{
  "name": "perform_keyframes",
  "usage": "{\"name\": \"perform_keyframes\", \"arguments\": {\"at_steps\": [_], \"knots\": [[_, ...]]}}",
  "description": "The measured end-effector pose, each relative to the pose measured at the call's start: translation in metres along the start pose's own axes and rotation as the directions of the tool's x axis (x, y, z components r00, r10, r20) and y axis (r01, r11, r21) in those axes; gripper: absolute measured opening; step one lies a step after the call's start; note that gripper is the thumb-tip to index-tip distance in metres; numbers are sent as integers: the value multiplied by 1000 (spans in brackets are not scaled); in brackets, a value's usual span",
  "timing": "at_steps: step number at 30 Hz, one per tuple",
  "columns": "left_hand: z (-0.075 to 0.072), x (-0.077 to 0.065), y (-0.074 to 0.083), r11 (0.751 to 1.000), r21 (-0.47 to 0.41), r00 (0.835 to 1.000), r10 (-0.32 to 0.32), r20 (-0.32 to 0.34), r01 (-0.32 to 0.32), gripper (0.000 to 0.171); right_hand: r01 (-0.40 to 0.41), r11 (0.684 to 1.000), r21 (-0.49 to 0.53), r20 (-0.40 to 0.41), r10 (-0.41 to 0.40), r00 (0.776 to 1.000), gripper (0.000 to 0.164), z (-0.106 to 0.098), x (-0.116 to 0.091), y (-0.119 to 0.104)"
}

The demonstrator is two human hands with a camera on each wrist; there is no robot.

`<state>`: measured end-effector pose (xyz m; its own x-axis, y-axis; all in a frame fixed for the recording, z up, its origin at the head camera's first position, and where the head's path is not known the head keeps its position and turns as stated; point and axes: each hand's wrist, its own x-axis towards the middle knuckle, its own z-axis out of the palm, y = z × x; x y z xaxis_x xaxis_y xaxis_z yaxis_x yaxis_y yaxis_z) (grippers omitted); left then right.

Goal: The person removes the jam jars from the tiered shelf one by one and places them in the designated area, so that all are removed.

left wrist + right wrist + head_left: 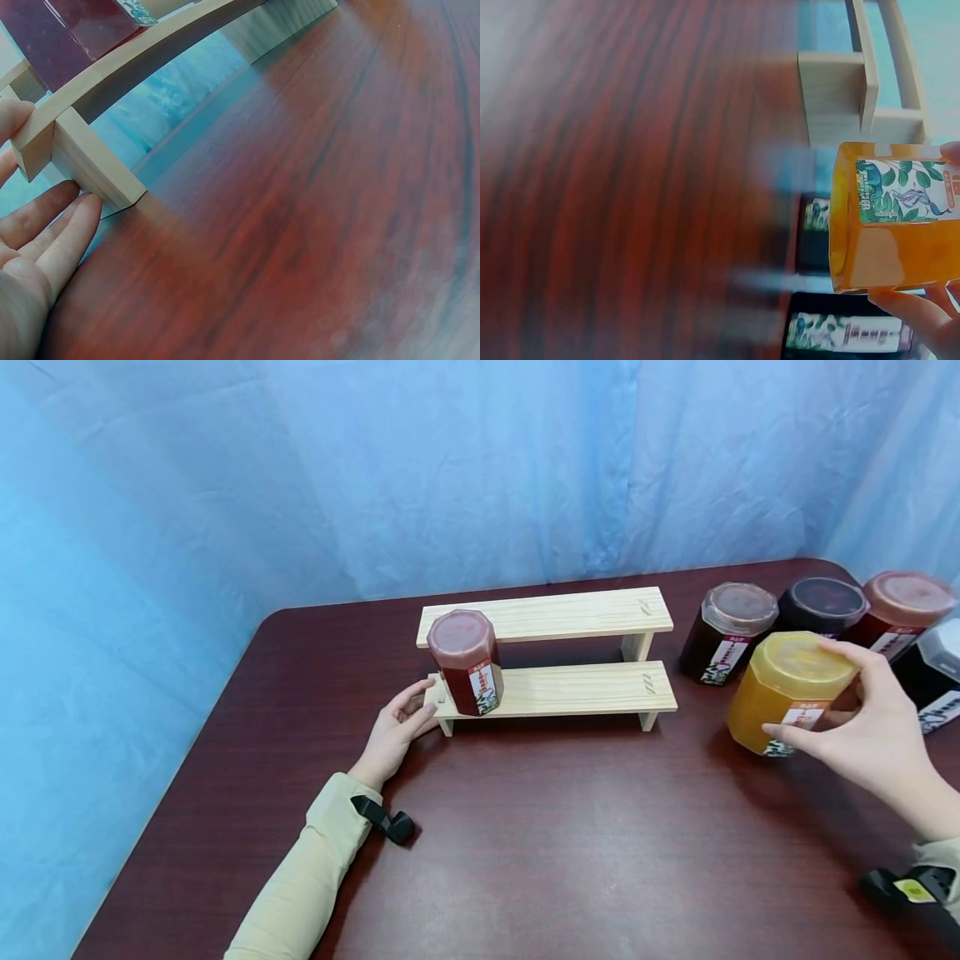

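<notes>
My left hand (392, 735) is at the left end of a two-step wooden rack (577, 689). In the left wrist view its fingertips (88, 202) touch the rack's leg, and another finger meets the board's end. A dark red jar (459, 672) with a pinkish lid stands on the lower step, close to that hand. On the right, my right hand (881, 727) grips a yellow-orange jar (765, 706) between thumb and fingers, lid upward. The jar's leafy label (904, 191) shows in the right wrist view; the fingers on its far side are partly hidden.
Behind the yellow jar stand several more: a dark jar (723, 627), a black-lidded jar (821, 602), a red jar (900, 602) and a white-lidded jar (937, 668). The rack's upper step (562, 614) is nearer the blue curtain (480, 477) behind the dark wooden table (540, 835).
</notes>
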<state>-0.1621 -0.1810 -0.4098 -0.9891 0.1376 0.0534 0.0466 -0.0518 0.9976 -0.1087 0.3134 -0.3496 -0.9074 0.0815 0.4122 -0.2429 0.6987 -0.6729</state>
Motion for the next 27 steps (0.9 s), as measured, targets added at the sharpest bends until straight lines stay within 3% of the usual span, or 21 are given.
{"name": "perform_keyframes", "arguments": {"at_steps": [9, 16, 27], "knots": [[1, 0, 0, 1000, -2, 1000, -6, -5, 6, 47, -107, 993, -46, -1, 107, 994, 104, -12, 1, 17], [0, 1, 0, 1000, -1, 1000, -7, -2, 7, 47, -135, 982, -136, -2, 136, 991, 101, -17, 3, 27], [0, 1, 0, 1000, -3, 1000, -10, -4, 10, 46, -179, 971, -157, 0, 181, 983, 93, -20, 4, 35]]}}
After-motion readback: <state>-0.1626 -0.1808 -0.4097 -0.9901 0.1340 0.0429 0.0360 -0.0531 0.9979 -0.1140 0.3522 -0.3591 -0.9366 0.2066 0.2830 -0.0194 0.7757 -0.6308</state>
